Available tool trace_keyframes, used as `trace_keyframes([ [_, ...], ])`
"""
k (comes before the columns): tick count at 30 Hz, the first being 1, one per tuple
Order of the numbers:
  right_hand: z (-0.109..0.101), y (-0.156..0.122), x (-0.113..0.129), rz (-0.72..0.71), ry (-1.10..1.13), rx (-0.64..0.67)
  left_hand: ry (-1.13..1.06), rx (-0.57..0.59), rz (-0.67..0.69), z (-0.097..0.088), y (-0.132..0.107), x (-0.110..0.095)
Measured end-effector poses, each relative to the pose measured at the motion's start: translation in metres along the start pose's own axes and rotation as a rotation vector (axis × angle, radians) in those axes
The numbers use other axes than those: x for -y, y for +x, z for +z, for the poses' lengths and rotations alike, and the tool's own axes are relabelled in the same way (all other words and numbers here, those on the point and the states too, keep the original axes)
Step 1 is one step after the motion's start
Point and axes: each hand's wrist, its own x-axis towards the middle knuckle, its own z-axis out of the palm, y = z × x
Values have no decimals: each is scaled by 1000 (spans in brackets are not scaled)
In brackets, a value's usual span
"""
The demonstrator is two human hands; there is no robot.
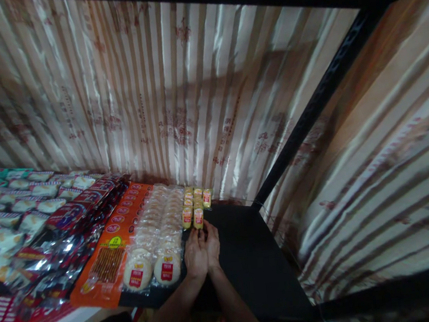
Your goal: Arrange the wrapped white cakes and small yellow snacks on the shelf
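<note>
My left hand [196,255] and my right hand [212,243] are side by side over the black shelf board [254,260], thumbs close together. Their curled fingers meet at the near end of a small yellow snack packet [198,218] with a red and white label. More yellow packets [188,200] stand in short rows beyond it, up to the curtain. Immediately left of my left hand lie two rows of round white crackers in clear wrappers [167,269]. The fingertips are partly hidden behind the hands.
An orange bag of stick snacks [109,261] lies left of the crackers, followed by dark red shiny bags [77,213] and many white packets [29,205]. A pleated, printed curtain [191,96] hangs behind. A black metal post [310,114] slants up at the right.
</note>
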Motion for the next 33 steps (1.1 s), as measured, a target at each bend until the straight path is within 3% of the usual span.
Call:
trace_keyframes([
  [10, -9, -11, 0, 34, -33, -7, 47, 50, -34, -7, -19, -10],
  [23, -45, -73, 15, 5, -18, 4, 141, 101, -51, -20, -74, 1],
  [33, -63, -132, 23, -24, -1, 130, 100, 42, 213, -35, -124, 35],
])
